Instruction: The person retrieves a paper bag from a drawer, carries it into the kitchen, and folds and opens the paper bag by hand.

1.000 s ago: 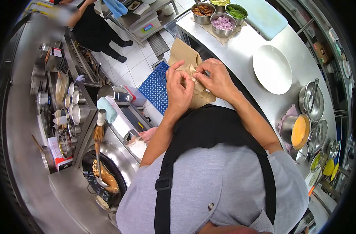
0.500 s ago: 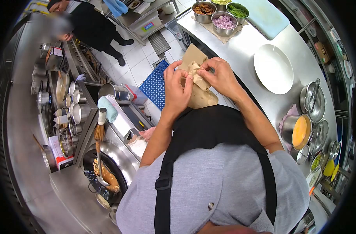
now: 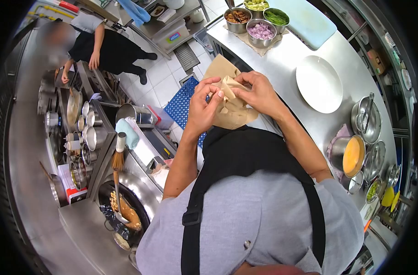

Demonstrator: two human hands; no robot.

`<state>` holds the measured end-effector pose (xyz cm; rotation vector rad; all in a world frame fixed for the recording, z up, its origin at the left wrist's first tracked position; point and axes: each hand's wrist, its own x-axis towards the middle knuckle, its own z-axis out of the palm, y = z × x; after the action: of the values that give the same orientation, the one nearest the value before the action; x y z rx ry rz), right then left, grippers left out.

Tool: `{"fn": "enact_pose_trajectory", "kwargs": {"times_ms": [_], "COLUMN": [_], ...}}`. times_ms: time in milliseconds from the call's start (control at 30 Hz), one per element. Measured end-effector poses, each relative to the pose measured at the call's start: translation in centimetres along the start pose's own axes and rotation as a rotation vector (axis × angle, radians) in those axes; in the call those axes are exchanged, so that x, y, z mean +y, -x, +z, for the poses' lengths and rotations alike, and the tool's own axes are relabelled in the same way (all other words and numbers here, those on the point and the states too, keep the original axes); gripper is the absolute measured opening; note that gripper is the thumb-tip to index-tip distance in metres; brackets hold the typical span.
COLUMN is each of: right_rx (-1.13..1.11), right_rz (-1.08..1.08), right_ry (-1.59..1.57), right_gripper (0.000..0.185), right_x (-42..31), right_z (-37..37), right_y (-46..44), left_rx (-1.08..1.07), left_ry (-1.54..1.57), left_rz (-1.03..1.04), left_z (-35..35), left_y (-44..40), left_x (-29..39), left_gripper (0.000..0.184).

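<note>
Crumpled brown paper (image 3: 234, 114) is held up in front of the black apron, between both hands. My left hand (image 3: 203, 107) pinches its left side with thumb and fingertips. On the other side my right hand (image 3: 259, 94) grips a fold of the same paper, its thumb close to the left fingertips. What the paper may contain is hidden. To the right, a white oval plate (image 3: 319, 84) lies on the steel counter (image 3: 291, 64).
Metal bowls of chopped onion (image 3: 261, 31), greens and browned pieces stand at the counter's far end by a pale blue board (image 3: 312, 20). A pot of orange liquid (image 3: 352, 156) is at right. A wok (image 3: 138, 201) holds brown sauce, lower left. A co-worker (image 3: 103, 46) stands upper left.
The paper has been folded and shifted slightly between my hands, which stay on it. The co-worker has straightened, with both of that person's hands now lower, near the stove.
</note>
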<state>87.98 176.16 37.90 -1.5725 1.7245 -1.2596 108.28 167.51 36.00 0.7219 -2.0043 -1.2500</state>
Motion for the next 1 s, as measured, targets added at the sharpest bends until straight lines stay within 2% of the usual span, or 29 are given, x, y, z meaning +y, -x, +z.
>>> {"fn": "enact_pose_trajectory", "kwargs": {"times_ms": [67,167,233,433,533,633,733,833,867,967,1000], "right_rx": [0.007,0.240,0.175,0.087,0.100,0.107,0.091,0.124,0.142,0.011,0.125], "right_rz": [0.047,-0.007,0.059,0.188,0.251,0.247,0.202,0.121,0.090,0.276,0.118], "right_ry": [-0.028,-0.200,-0.223,-0.280,-0.270,-0.265,-0.165,-0.106,-0.101,-0.166,-0.053], "right_gripper": [0.026,0.028,0.030,0.025,0.023,0.023,0.021,0.020,0.021,0.024,0.025], "right_x": [0.6,-0.3,-0.4,1.0,0.5,0.6,0.6,1.0,1.1,0.3,0.1], "right_z": [0.7,1.3,0.9,1.1,0.8,0.9,0.6,0.3,0.3,-0.3,-0.3], "right_y": [0.2,0.5,0.5,0.2,0.1,0.0,0.1,0.1,0.1,0.0,-0.1], "left_rx": [0.003,0.038,0.061,-0.072,0.117,0.158,0.195,0.342,0.337,0.298,0.281], "left_ry": [0.001,0.019,0.071,0.391,0.025,-0.347,-0.342,0.005,0.244,0.365,0.297], "left_rz": [-0.003,-0.014,-0.019,-0.092,0.147,0.315,0.369,0.100,0.000,-0.133,-0.113], "left_z": [-0.1,-0.3,0.0,0.2,1.0,1.5,1.3,1.8,2.1,1.9,1.7], "left_y": [-0.1,-0.1,0.0,-0.1,0.1,-0.2,-0.3,-0.2,-0.3,-0.4,-0.5], "left_x": [0.2,0.8,0.6,0.4,2.2,3.9,1.4,0.1,-0.2,0.1,-0.3], "left_gripper": [0.012,0.014,0.015,0.013,0.019,0.023,0.016,0.008,0.006,0.008,0.009]}}
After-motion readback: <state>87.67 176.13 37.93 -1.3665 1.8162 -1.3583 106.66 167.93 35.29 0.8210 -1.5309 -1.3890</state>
